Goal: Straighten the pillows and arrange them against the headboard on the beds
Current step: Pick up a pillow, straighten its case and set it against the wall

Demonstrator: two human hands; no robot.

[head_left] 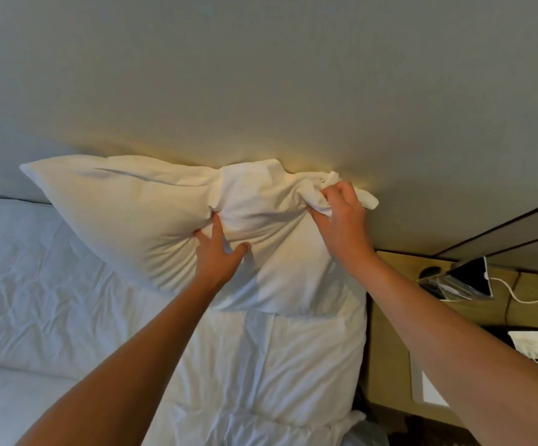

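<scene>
Item: pillow point(151, 217), white, in a loose case, propped on the bed point(68, 300) with its upper edge touching the pale headboard point(261, 91).

Right grip point(341, 217): the right hand, closed on the bunched open end of the pillowcase at the pillow's upper right corner; a tail of slack cloth sticks out beyond the knuckles, towards the headboard.

Left grip point(219, 249): the left hand, fingers spread wide and pressed flat into the pillow's front face, holding nothing; the cloth dents around the fingertips.

Position of item: the bulk of the pillow lies to the left of and above the left grip, and to the left of and below the right grip. It sits skewed, its far left corner pointing up along the headboard and its lower right corner hanging down onto the duvet below both grips.

Step in hand, as judged: squaring the filling in the case. To do it well, keep the left grip bracing the filling while the right draws the slack taut, then tuck the tail under, level the top edge and push the pillow upright against the headboard.

Adjacent: bedside tabletop point(390, 349) to the right of the right grip, carrying a telephone point(531, 349) and a white cable point(518, 294).
</scene>
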